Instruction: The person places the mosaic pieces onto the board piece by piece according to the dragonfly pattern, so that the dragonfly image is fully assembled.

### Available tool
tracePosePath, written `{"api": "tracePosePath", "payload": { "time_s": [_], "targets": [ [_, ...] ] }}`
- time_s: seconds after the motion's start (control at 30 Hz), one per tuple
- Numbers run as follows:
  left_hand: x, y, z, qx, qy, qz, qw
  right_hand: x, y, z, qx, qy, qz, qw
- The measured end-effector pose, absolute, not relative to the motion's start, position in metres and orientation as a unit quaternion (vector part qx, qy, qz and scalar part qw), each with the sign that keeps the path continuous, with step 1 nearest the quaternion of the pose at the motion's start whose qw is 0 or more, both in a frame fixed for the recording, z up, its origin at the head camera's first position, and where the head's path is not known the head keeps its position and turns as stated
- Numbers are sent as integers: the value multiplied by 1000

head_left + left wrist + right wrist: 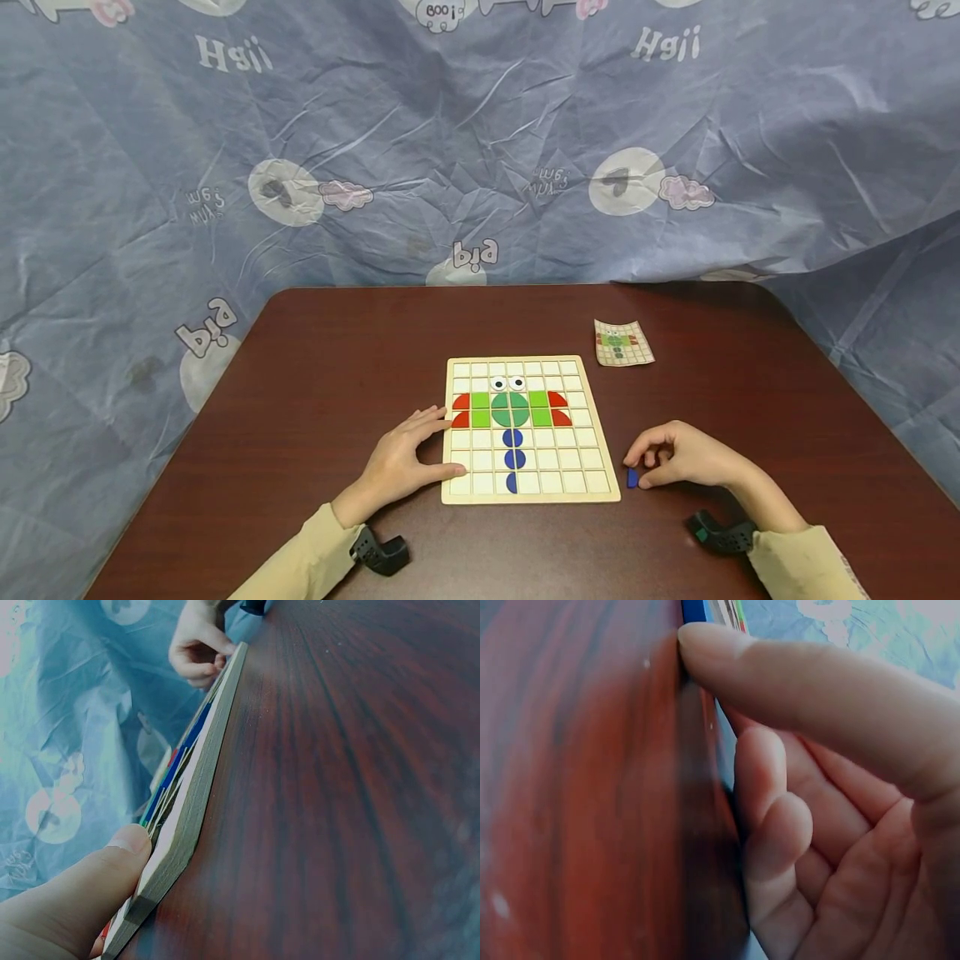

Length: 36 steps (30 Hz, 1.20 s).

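Note:
A square wooden grid board (551, 492) lies on the table, bearing red, green and blue pieces and two eye pieces in a winged figure. My left hand (401, 458) rests at its left edge, thumb on the near-left corner and fingers stretched along the side. In the left wrist view the thumb (90, 889) presses on the board's rim. Right of the board, my right hand (686, 454) pinches a small blue piece (632, 478) between thumb and index finger, low over the table. The right wrist view shows the blue piece (694, 610) at the thumb tip, with the other fingers curled in.
A small pattern card (624, 344) with the same figure lies behind the board, to its right. The dark red-brown table (360, 358) reaches back to a blue-grey printed cloth (450, 167). Black wrist devices (381, 552) sit by both cuffs.

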State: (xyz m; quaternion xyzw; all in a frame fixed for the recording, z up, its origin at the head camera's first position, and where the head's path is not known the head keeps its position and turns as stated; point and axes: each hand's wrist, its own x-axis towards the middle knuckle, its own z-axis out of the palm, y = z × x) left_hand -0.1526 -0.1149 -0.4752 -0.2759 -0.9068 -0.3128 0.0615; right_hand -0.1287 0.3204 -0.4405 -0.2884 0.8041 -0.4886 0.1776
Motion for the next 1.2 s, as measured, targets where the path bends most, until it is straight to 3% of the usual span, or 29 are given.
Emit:
{"api": "tracePosePath", "payload": {
  "time_s": [0.47, 0.9, 1.2],
  "targets": [
    [-152, -115, -473, -276, -908, -307, 66, -129, 310, -443, -312, 839, -427, 128],
    [-153, -116, -475, -273, -910, -306, 60, -128, 310, -443, -316, 844, -418, 116],
    [-152, -115, -474, -293, -901, -307, 84, -128, 310, -442, -309, 852, -405, 118]
  ]
}}
